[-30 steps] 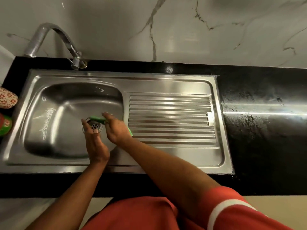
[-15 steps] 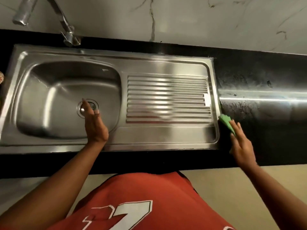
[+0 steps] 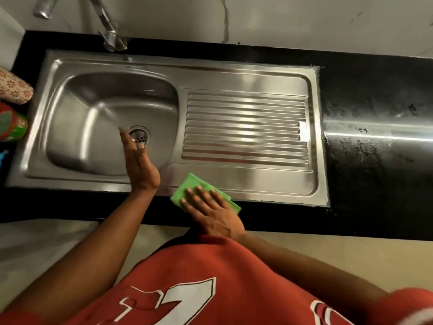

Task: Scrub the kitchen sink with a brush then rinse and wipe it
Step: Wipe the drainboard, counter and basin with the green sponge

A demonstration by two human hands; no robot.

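A stainless steel sink (image 3: pixel 164 64) with a basin on the left and a ribbed drainboard (image 3: pixel 246 127) on the right is set in a black counter. The drain (image 3: pixel 140 134) lies at the basin's bottom. My left hand (image 3: pixel 138 165) hangs over the basin's front edge, fingers together and pointing at the drain, holding nothing. My right hand (image 3: pixel 208 209) presses flat on a green cloth (image 3: pixel 189 188) at the sink's front rim, just right of the basin. No brush is in view.
A chrome tap (image 3: pixel 107 24) rises behind the basin. Patterned and red-green containers (image 3: pixel 14 90) stand at the left edge. The black counter (image 3: pixel 375 137) stretches right, streaked and wet-looking. A marble wall runs behind.
My right hand has carried the green cloth from the drain out to the sink's right edge, then back left along the front rim. My left hand has stayed by the drain.
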